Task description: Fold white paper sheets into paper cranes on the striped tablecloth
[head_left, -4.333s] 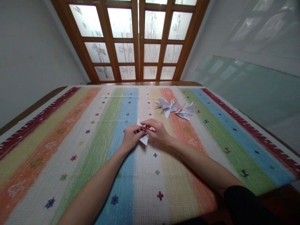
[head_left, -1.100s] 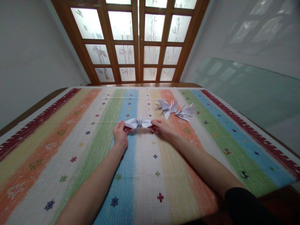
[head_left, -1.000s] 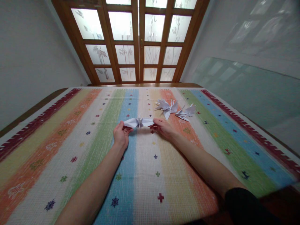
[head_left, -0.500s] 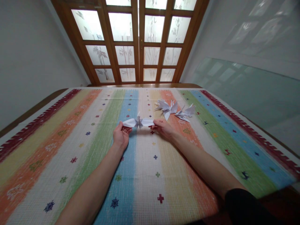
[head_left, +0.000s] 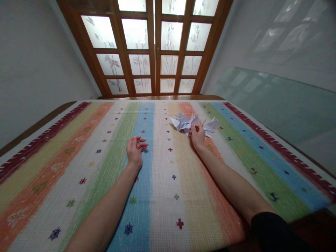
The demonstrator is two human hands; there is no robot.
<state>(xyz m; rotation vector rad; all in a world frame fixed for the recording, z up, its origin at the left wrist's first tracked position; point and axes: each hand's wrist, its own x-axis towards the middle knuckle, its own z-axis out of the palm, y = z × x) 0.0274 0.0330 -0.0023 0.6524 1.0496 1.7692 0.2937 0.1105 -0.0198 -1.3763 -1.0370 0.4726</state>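
Observation:
White folded paper cranes [head_left: 211, 126] lie in a cluster on the striped tablecloth [head_left: 162, 168], right of centre toward the far side. My right hand [head_left: 197, 137] is at the near side of this cluster, thumb and fingers pinched on a wing of a paper crane [head_left: 180, 122]. That crane overlaps the others, so its outline is hard to separate from theirs. Over the blue and green stripes, left of centre, my left hand [head_left: 135, 148] is loosely curled with its fingers apart and nothing in it.
Colourful stripes with small printed motifs cover the table, whose wooden edge [head_left: 183, 98] shows at the far side. Beyond stand wooden doors [head_left: 154, 52] with frosted panes. A pale glass panel [head_left: 262, 87] leans along the right wall.
My left hand has let go of the crane that both hands held by its wings. My right hand has carried it right and away from me to the cluster.

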